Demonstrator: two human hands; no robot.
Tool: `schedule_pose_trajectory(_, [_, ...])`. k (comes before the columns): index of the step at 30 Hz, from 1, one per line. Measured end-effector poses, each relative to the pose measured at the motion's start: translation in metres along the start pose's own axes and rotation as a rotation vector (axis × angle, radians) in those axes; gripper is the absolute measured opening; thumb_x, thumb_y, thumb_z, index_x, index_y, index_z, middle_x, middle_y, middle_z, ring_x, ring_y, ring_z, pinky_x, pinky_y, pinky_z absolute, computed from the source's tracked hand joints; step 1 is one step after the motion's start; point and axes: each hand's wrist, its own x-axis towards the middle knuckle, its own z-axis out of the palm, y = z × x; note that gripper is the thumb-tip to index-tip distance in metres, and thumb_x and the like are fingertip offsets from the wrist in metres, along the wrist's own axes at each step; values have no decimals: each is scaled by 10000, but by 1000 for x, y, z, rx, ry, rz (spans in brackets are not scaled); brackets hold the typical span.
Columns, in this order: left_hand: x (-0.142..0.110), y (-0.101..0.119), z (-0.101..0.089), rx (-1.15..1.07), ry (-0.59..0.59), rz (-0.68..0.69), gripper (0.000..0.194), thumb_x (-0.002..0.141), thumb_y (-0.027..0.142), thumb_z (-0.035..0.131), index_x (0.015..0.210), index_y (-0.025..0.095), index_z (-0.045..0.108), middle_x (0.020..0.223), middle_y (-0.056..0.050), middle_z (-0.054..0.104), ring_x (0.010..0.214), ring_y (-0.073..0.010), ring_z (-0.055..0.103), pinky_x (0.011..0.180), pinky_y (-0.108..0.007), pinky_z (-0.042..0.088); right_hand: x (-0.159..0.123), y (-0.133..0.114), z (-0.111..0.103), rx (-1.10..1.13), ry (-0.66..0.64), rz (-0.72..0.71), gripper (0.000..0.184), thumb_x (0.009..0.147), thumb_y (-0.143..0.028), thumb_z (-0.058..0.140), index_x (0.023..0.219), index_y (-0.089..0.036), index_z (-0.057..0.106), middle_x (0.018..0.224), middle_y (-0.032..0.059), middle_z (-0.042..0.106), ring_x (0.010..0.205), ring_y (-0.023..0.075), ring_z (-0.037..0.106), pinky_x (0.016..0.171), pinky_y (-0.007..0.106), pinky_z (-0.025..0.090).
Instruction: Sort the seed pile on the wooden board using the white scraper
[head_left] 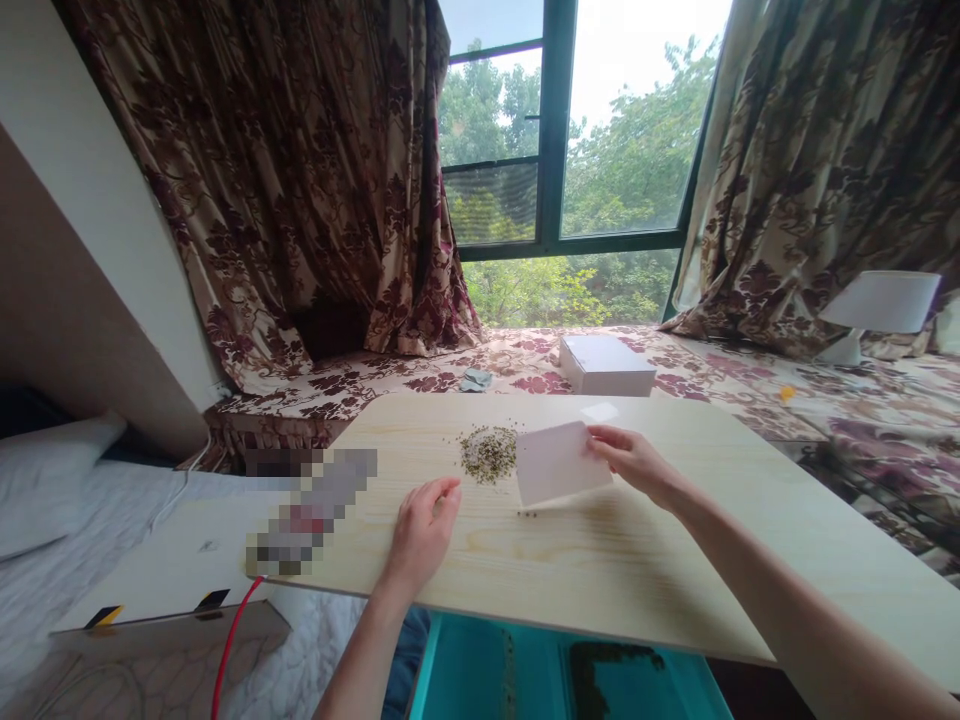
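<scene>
My right hand point(630, 462) grips a white rectangular card point(562, 465) by its right edge, thumb on one side and fingers on the other. The card is tilted, its left edge beside a pile of small mixed green and whitish grains point(489, 454) on the wooden table. Left of and nearer than the pile, my left hand point(429, 528) is at the tabletop, fingers loosely curved with a gap to the thumb, holding nothing visible. A few loose grains point(527, 514) lie below the card.
Below the table's front edge is a teal container point(544, 650) with dark green contents in its right part. A pixelated object point(315, 515) and red cable point(234, 640) are at left. A white box point(607, 365) and lamp point(881, 305) stand behind.
</scene>
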Motion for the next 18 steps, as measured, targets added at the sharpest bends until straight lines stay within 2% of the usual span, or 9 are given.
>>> schedule_pose_trajectory(7, [0, 0, 0, 0, -5, -26, 312, 839, 382, 497, 1002, 202, 693, 1077, -77, 702, 1061, -225, 597, 993, -405, 447, -7, 0, 5, 18, 14, 9, 382, 655, -358, 614, 943, -138, 735, 777, 64, 713, 635, 156, 564, 531, 262, 390])
schedule_pose_trajectory(18, [0, 1, -2, -59, -14, -33, 348, 877, 399, 442, 1013, 196, 689, 1021, -84, 716, 1022, -222, 635, 932, -379, 490, -9, -1, 44, 44, -83, 1, 321, 687, -319, 586, 923, -157, 732, 785, 57, 705, 630, 145, 545, 516, 251, 368])
